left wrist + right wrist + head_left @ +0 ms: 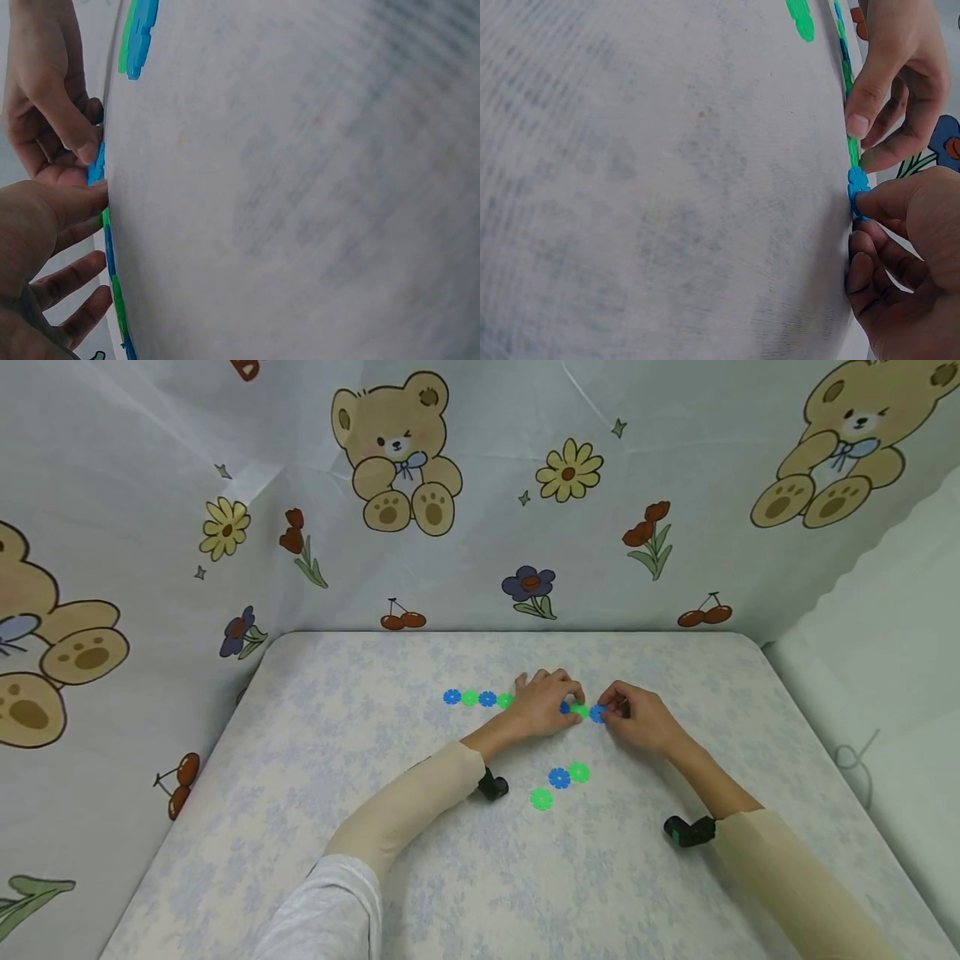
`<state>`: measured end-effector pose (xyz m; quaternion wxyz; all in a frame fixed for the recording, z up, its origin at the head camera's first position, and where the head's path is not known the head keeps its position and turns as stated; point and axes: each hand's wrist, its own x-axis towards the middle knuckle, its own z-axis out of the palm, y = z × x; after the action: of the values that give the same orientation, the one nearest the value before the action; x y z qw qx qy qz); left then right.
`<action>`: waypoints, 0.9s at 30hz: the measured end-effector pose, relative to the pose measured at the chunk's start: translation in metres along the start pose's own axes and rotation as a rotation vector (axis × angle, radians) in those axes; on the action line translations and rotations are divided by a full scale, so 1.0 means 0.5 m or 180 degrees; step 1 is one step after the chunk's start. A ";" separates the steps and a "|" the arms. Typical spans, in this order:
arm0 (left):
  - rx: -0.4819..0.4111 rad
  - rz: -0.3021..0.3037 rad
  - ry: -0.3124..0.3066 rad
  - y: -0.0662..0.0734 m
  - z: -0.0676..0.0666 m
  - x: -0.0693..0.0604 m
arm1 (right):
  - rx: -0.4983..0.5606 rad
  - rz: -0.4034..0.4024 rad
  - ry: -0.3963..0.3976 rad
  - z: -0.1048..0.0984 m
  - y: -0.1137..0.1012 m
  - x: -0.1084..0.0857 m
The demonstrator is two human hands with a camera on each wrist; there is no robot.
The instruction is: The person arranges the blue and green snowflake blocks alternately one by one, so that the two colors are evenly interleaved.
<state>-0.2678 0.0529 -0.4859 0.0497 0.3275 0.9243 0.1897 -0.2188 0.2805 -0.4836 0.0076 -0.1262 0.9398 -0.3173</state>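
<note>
A row of flower-shaped notched discs, blue and green by turns, lies across the table. My left hand (542,704) arches over the row, hiding part of it, and its thumb and forefinger pinch the green disc (581,711) at the right end. Just to the right, my right hand (637,717) pinches a blue disc (597,714) between thumb and fingers. In the right wrist view this blue disc (857,187) stands tilted against the edge of the green disc (853,152); whether they interlock I cannot tell.
Nearer me lie a loose blue disc (559,778) and two loose green discs, one at the right (579,772) and one at the left (542,799). The pale patterned table (360,693) ends at a curtain (480,527) printed with bears. Each wrist carries a black camera.
</note>
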 end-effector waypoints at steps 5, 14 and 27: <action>0.0019 -0.0028 -0.0015 0.004 0.001 -0.001 | 0.0034 0.0079 -0.0023 -0.001 -0.001 0.000; 0.0051 -0.0023 0.0000 0.011 -0.005 -0.004 | -0.0032 0.0082 0.0056 0.007 0.004 -0.005; 0.0041 -0.0028 -0.0030 0.009 -0.002 -0.004 | -0.0009 -0.0033 0.0122 0.012 -0.010 -0.031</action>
<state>-0.2636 0.0545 -0.4833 0.0528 0.3246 0.9267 0.1820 -0.2020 0.2771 -0.4864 -0.0122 -0.1250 0.9396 -0.3184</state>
